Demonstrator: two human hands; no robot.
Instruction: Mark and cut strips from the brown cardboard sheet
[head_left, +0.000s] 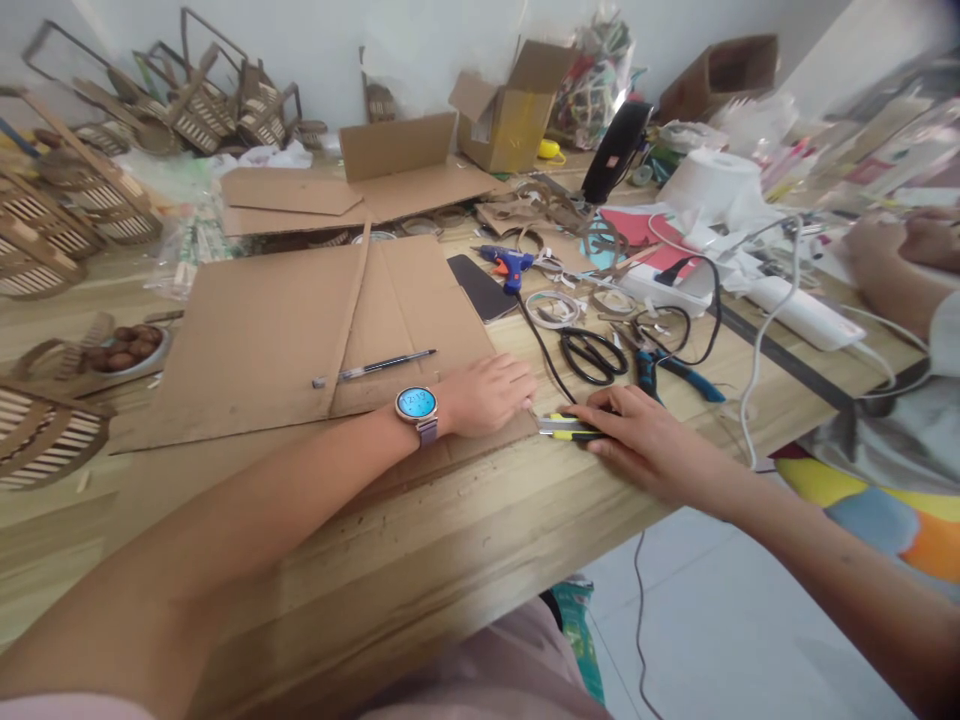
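Observation:
My left hand (491, 395), with a watch on its wrist, rests on the near right part of a brown cardboard sheet (262, 345). Its fingers are bent and close together; whatever is under the fingertips is hidden. Just to the right, my right hand (641, 435) is closed around a yellow and black utility knife (574, 428). The knife lies low over the table beside the cardboard corner, its front end pointing toward my left hand. A black pen (375, 368) lies across the cardboard behind my left wrist.
Behind my right hand lie black-handled scissors (592, 355), blue-handled pliers (679, 375) and a blue glue gun (510, 265) with its cord. A dark phone (484, 288) sits beside the cardboard. Woven baskets (202, 105) stand at the left. Another person's hands (892, 260) are at the right.

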